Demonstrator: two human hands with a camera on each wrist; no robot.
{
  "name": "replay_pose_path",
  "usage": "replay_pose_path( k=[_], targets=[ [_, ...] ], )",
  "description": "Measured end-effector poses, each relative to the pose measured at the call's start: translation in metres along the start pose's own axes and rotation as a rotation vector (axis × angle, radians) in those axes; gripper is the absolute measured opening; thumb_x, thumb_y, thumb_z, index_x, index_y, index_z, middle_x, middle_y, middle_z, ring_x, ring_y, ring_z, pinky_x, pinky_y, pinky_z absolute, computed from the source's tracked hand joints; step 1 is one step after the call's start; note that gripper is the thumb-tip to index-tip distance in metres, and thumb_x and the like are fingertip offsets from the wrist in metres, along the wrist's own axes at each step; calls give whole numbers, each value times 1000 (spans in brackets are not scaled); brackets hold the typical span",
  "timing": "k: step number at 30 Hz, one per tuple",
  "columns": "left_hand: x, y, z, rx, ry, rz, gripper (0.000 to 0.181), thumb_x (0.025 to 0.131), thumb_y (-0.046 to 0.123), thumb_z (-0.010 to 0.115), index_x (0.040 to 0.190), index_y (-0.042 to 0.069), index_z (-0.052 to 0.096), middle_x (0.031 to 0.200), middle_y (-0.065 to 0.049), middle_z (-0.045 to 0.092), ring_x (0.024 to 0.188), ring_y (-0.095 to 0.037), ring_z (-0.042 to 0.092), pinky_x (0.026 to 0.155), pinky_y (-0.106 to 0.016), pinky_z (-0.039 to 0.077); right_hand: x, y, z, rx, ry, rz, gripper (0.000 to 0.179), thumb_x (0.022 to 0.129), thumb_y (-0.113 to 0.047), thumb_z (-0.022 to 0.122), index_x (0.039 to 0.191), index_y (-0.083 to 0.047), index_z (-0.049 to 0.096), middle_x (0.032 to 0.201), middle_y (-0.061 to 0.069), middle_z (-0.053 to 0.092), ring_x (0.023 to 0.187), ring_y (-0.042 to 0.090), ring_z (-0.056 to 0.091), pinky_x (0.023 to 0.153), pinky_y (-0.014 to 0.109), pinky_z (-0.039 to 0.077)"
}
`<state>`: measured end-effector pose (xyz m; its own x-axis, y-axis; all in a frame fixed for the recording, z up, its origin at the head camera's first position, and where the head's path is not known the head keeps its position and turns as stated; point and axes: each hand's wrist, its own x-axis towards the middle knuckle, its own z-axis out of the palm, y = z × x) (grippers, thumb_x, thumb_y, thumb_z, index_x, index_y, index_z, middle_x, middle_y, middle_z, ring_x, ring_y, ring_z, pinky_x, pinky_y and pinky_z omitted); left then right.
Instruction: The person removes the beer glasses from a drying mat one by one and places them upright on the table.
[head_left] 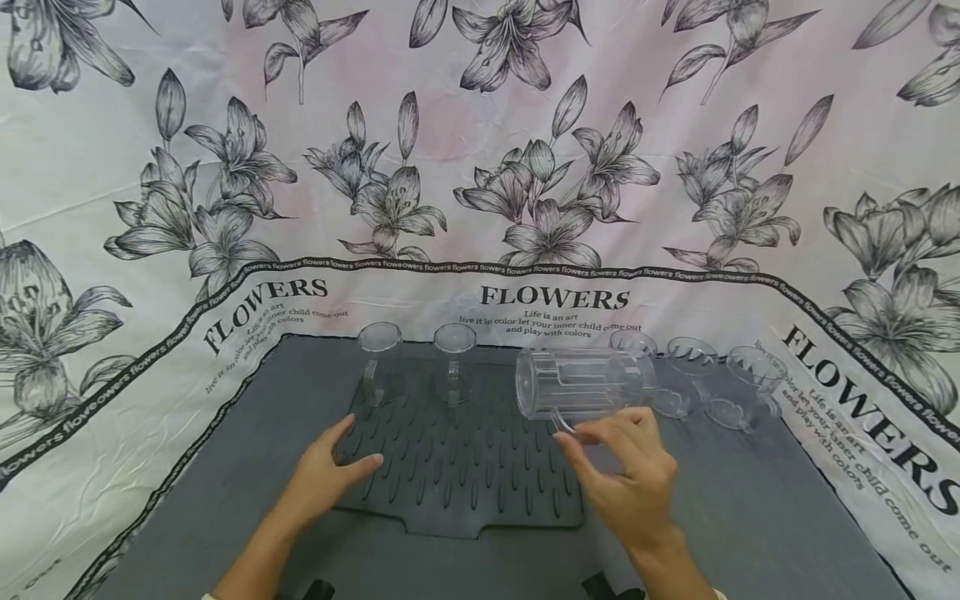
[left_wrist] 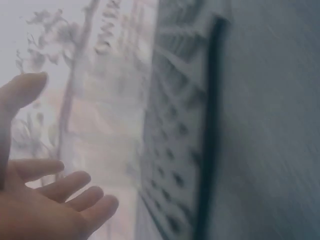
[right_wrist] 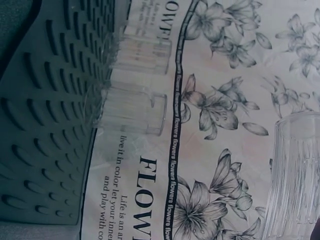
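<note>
My right hand pinches the handle of a clear ribbed mug, which lies sideways in the air over the right part of a dark drying mat. Part of this mug shows at the edge of the right wrist view. Fingers spread and holding nothing, my left hand hovers by the mat's left edge. Along the back of the mat stand two more clear mugs, one on the left and another beside it, handles facing me.
Three clear mugs stand at the back right of the grey table, one of them in the middle, partly overlapped by the held mug in the head view. Behind the table hangs a flower-printed cloth. The mat has raised ridges.
</note>
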<state>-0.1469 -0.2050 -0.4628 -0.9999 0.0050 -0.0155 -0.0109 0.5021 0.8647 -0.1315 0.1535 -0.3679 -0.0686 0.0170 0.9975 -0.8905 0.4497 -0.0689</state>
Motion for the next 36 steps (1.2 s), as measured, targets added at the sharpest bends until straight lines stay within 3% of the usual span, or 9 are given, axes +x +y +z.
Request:
replay_pose_path(
  k=[4,9,15,19,26,36],
  targets=[
    [1,25,11,-191,19,92,81,87,40,72,150,10,31,150,-16,35,133,-35,38,102,-54,36,-2,-1,2,-13,-2,-16,38,87,-28,75,65,2,66,63,6,63,57,25,46,65,29,37],
    [4,65,23,-344,4,187,66,91,30,69,146,11,39,141,-12,45,122,-30,50,99,-55,38,-2,-1,7,-6,-27,-31,37,87,-27,75,65,1,66,63,5,62,59,25,45,62,31,37],
    [9,114,36,-411,-68,296,57,93,27,67,144,13,44,137,-11,48,122,-32,50,99,-55,38,-2,-2,14,10,-30,-46,36,87,-26,75,65,0,66,63,5,61,59,25,43,60,31,37],
    [12,138,46,-431,-110,328,57,92,28,67,144,13,46,135,-10,49,120,-32,51,99,-55,39,-4,-5,16,-11,-49,-53,37,88,-28,74,64,0,65,62,4,60,59,24,42,59,30,37],
    [17,160,59,-454,-154,346,62,90,29,70,144,11,46,133,-11,51,112,-29,56,93,-52,43,-9,-7,16,-6,-91,-46,35,88,-27,74,66,-2,66,64,3,61,61,23,43,60,29,38],
    [18,164,65,-448,-187,338,61,89,29,71,143,12,48,132,-13,48,108,-29,56,93,-51,44,-7,-14,19,21,-99,-77,36,90,-26,72,64,-2,64,62,4,60,60,22,43,59,28,37]
  ],
)
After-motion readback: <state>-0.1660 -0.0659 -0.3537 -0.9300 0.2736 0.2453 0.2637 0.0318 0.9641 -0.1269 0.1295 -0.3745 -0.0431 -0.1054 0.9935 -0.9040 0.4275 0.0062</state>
